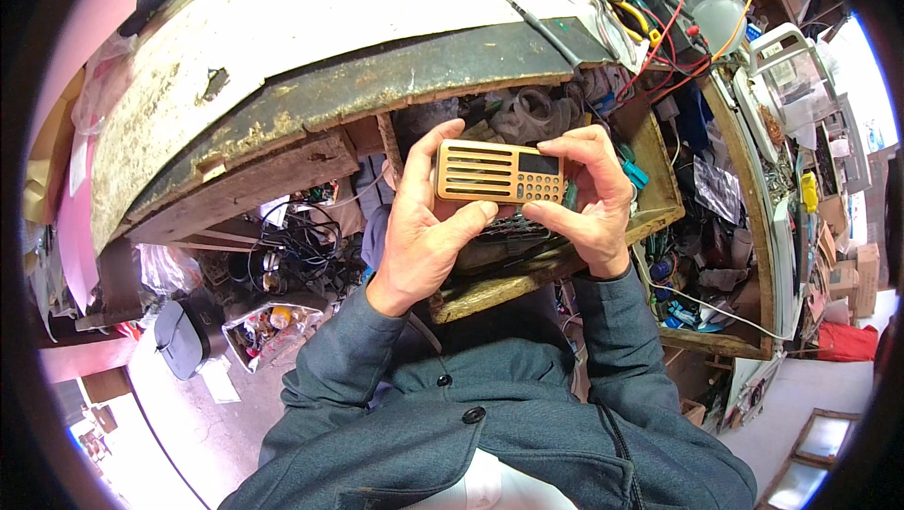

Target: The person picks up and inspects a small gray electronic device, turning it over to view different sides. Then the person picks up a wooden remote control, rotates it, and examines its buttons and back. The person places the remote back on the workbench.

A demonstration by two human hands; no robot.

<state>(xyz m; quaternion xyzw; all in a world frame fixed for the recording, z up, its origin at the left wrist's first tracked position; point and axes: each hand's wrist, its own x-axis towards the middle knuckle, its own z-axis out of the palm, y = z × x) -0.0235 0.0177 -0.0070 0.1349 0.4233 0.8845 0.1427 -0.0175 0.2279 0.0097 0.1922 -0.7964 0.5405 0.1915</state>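
A small gold portable radio (478, 171) is held up between both hands, above an open wooden drawer (499, 289). Its slotted speaker grille takes up the left part of the front; a dark display and round buttons fill the right part. My left hand (424, 218) grips the left end, with the thumb along the lower edge and a finger at the top left corner. My right hand (593, 194) pinches the right end, thumb below and forefinger on the upper edge. The back of the radio is hidden.
A worn workbench (282, 114) stretches across the far side, with a black pen-like tool (544, 30) on it. Tangled wires and yellow-handled pliers (640, 25) lie at the far right. A second cluttered drawer (720, 340) sits to the right. A black case (188, 336) stands at the left.
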